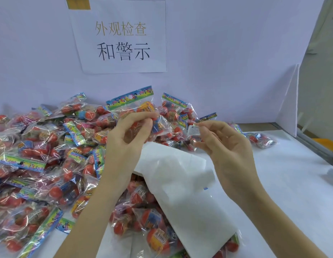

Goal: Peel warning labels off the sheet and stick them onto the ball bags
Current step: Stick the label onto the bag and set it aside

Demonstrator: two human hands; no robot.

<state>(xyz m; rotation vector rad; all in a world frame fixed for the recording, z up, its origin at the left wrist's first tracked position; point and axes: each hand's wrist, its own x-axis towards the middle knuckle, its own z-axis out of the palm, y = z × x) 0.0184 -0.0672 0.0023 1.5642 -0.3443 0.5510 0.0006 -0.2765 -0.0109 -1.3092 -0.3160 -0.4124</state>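
Head view: one small warning label [194, 130] is pinched at the fingertips of the right hand [223, 146], just peeled and held up in the air. One ball bag [143, 116] is gripped in the curled fingers of the left hand [128, 135], lifted above the pile, a little to the left of the label. The label and the bag are near each other but not yet touching.

To do this step well, the bag should be held flat and still, so a smooth bit of clear plastic is turned up. The label should be put down by one edge first, then pressed flat, so no wrinkles are made. Only a corner of the label should be touched, so the sticky side is kept clean.

One white sheet [180, 183] is seen lying near, between the two arms, resting on top of some bags. Two hands are seen. One label is held. The pile of ball bags [41, 155] on the left side of the white table [292, 192] is too big to be counted, perhaps many dozens. One paper sign [123, 36] is stuck on the far wall.
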